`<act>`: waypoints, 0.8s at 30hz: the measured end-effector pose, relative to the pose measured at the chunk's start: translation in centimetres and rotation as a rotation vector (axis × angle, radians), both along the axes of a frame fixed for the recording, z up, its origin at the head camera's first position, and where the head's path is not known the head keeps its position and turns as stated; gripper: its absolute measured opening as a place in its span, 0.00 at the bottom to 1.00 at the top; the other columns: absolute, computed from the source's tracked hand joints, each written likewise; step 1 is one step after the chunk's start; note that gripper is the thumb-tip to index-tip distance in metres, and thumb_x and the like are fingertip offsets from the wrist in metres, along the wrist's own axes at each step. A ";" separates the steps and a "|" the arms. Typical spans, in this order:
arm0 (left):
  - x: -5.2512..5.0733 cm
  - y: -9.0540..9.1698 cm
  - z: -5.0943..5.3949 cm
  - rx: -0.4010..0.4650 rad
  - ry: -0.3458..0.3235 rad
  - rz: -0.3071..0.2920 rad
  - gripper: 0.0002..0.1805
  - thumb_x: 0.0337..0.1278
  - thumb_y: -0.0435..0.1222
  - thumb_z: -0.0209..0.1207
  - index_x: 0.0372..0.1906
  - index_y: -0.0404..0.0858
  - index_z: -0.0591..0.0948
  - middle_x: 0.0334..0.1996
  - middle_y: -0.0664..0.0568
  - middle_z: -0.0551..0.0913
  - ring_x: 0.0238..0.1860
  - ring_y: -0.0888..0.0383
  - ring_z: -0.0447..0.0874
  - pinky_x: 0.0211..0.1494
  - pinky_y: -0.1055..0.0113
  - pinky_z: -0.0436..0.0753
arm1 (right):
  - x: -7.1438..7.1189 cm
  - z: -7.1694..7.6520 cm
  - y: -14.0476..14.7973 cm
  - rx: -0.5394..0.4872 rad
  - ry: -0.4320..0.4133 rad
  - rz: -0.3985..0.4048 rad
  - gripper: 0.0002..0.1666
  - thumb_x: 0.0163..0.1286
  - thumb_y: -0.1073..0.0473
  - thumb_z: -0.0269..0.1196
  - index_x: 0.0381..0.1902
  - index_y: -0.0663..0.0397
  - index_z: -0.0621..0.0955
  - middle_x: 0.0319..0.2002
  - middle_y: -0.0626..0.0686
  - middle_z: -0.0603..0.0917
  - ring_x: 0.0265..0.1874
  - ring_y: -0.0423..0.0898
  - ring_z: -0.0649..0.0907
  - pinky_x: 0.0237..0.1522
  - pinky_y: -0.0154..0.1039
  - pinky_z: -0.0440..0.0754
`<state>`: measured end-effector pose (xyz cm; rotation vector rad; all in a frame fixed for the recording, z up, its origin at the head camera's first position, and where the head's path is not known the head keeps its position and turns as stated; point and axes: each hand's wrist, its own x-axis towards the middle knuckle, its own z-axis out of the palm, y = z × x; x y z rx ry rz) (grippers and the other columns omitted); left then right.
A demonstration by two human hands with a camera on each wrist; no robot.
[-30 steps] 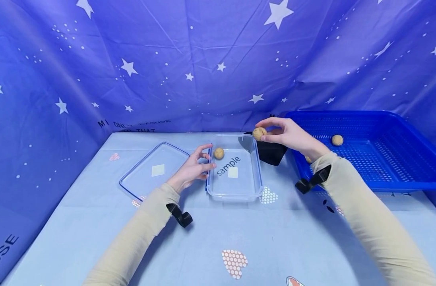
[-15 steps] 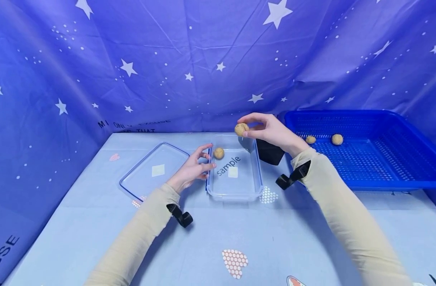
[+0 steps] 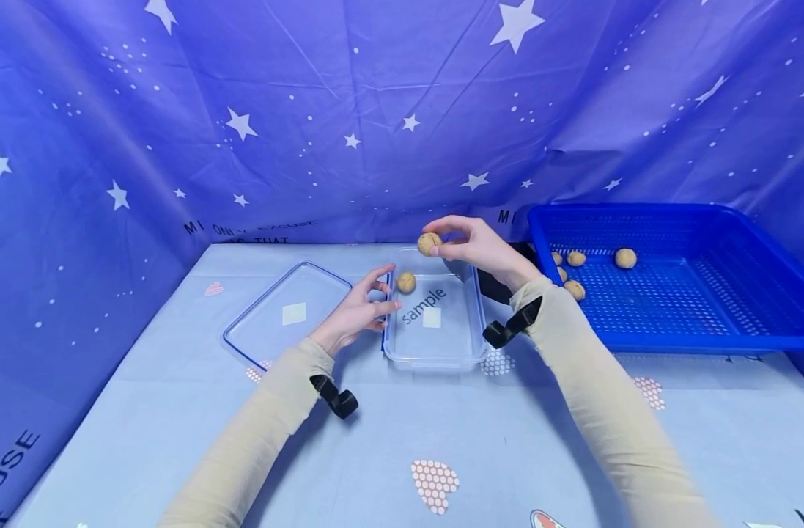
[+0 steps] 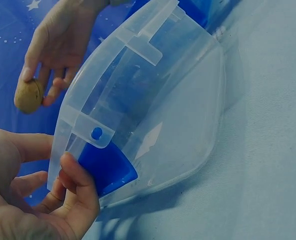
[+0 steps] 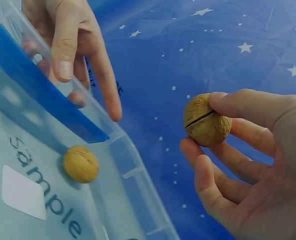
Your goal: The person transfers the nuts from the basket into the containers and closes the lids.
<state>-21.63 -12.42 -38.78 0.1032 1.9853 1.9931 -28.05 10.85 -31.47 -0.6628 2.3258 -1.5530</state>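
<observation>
A walnut point(image 3: 429, 244) is up in the air by the far end of the clear box point(image 3: 434, 362), pinched between the thumb and fingers of the right hand point(image 3: 476, 248), with its other fingers bent. One more walnut point(image 3: 406, 282) sits inside the box, near the left wall, and the left hand point(image 3: 355, 312) holds that wall with its thumb and fingers. To the right, a blue basket point(image 3: 679, 293) has a few walnuts point(image 3: 625, 258) near its left side; a clear lid point(image 3: 270, 326) lies left of the box.
</observation>
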 end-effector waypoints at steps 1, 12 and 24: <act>0.0 0.0 0.0 -0.001 0.000 -0.002 0.41 0.59 0.23 0.58 0.75 0.45 0.57 0.47 0.46 0.62 0.29 0.57 0.70 0.26 0.70 0.75 | -0.1 -0.2 -0.2 0.002 -0.009 -0.001 0.26 0.66 0.59 0.65 0.61 0.58 0.76 0.60 0.57 0.75 0.50 0.55 0.80 0.50 0.48 0.78; -0.1 0.0 -0.2 -0.013 -0.003 0.003 0.41 0.59 0.24 0.58 0.75 0.45 0.57 0.48 0.45 0.62 0.29 0.57 0.70 0.26 0.70 0.76 | -0.4 -2.6 -1.8 0.030 -0.018 0.046 0.25 0.67 0.60 0.64 0.61 0.60 0.76 0.59 0.57 0.75 0.59 0.53 0.72 0.58 0.51 0.72; -0.1 0.0 -0.2 -0.010 -0.006 0.004 0.40 0.61 0.24 0.57 0.75 0.46 0.57 0.49 0.45 0.62 0.30 0.58 0.70 0.27 0.69 0.76 | -0.3 -3.9 -2.4 0.094 -0.076 0.059 0.25 0.66 0.61 0.64 0.61 0.60 0.76 0.59 0.56 0.77 0.55 0.54 0.75 0.53 0.54 0.76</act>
